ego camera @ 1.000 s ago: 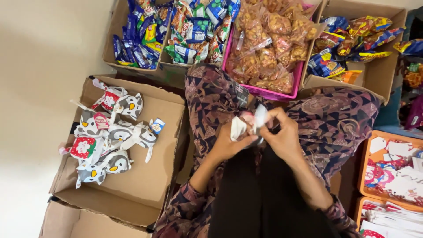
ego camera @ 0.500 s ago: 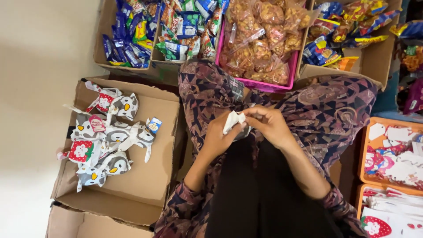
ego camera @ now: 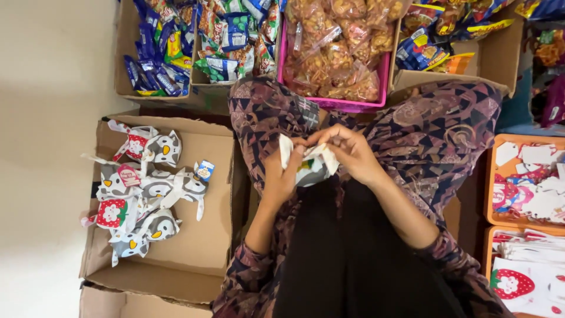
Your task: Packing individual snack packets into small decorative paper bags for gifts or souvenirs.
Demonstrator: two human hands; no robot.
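Note:
Over my lap, my left hand (ego camera: pixel 280 176) and my right hand (ego camera: pixel 350 152) both grip a small white-and-grey printed gift pouch (ego camera: pixel 310 166). The left hand holds its left side and white top flap. The right hand's fingers pinch the pouch's top from the right. What is inside the pouch stays hidden. To my left an open cardboard box (ego camera: pixel 206 235) holds several finished penguin-print pouches (ego camera: pixel 144 188) with white ties and small tags.
In front of my knees stand cardboard boxes of blue snack packets (ego camera: pixel 159 53) and mixed snack packets (ego camera: pixel 235 35), a pink basket (ego camera: pixel 332 103) with clear bags of orange snacks, and another box (ego camera: pixel 500 53). Orange trays (ego camera: pixel 491 176) of tags and strawberry-print bags lie at right.
Both hands with the pouch have shifted left and slightly up in the view. The pouch now shows more of its body between the hands. The view has tilted down.

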